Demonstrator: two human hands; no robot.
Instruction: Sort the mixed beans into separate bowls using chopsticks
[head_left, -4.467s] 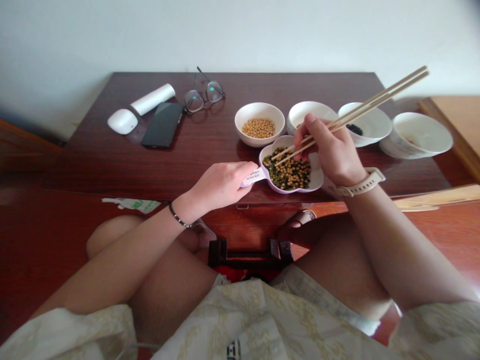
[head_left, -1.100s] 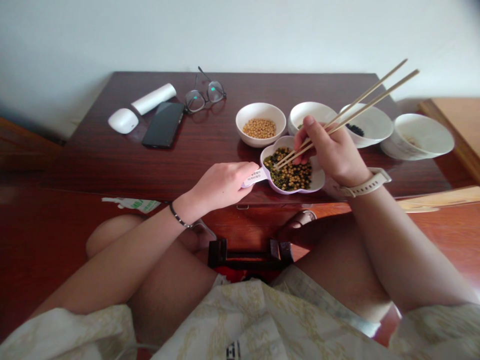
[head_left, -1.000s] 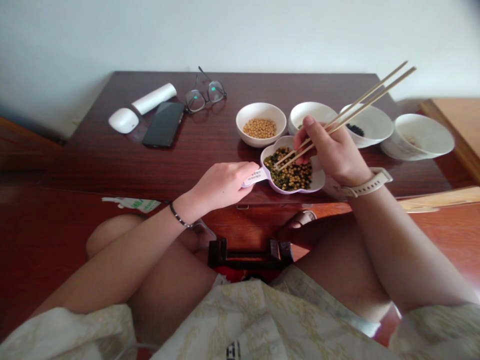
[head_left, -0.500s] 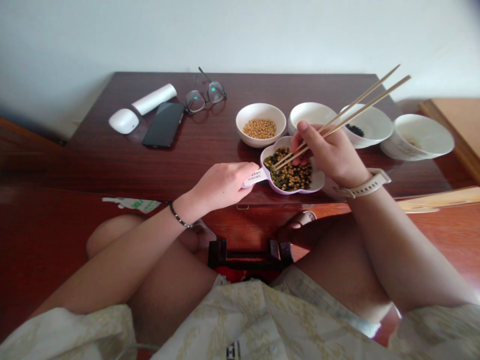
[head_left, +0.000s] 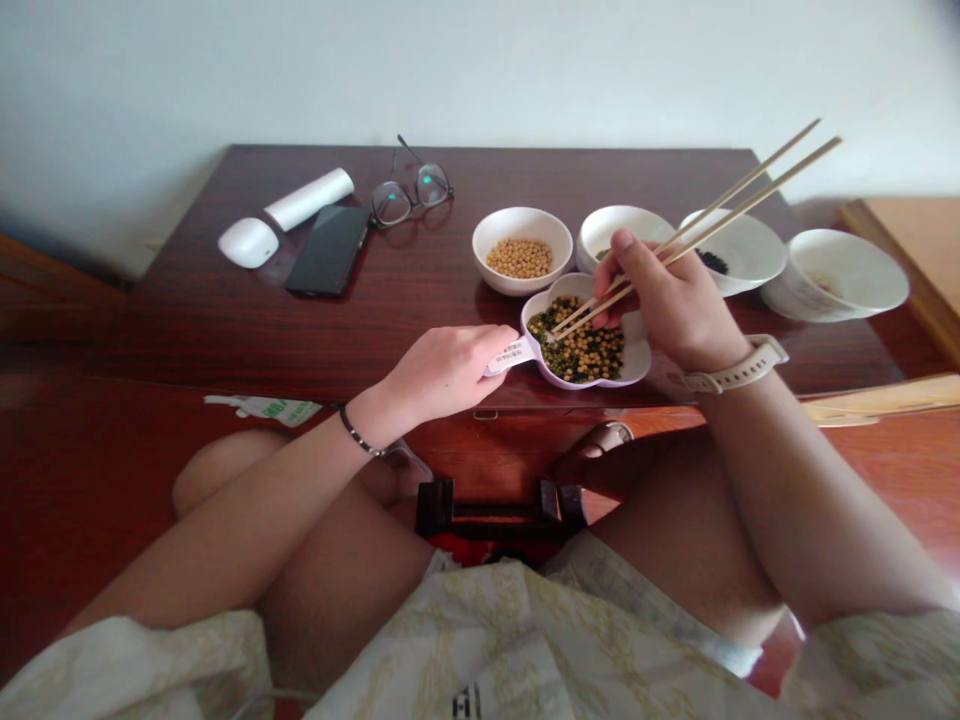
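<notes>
A lilac flower-shaped dish (head_left: 628, 371) full of mixed yellow, green and black beans (head_left: 581, 345) sits at the near edge of the dark wooden table (head_left: 420, 300). My left hand (head_left: 442, 372) is closed on the dish's labelled handle (head_left: 510, 354). My right hand (head_left: 667, 300) grips a pair of wooden chopsticks (head_left: 720, 210), whose tips dip into the beans at the dish's left side. A white bowl of yellow beans (head_left: 520, 248) stands just behind the dish.
More white bowls line the back right: one (head_left: 615, 222) partly behind my hand, one with black beans (head_left: 739, 250), one at the far right (head_left: 844, 270). Glasses (head_left: 409, 190), a black phone (head_left: 328, 250), a white mouse (head_left: 247, 242) and a white cylinder (head_left: 306, 198) lie at the left.
My right hand has worked the chopsticks slightly, their upper ends swinging and the tips shifting within the dish. My left hand and the dish have stayed still.
</notes>
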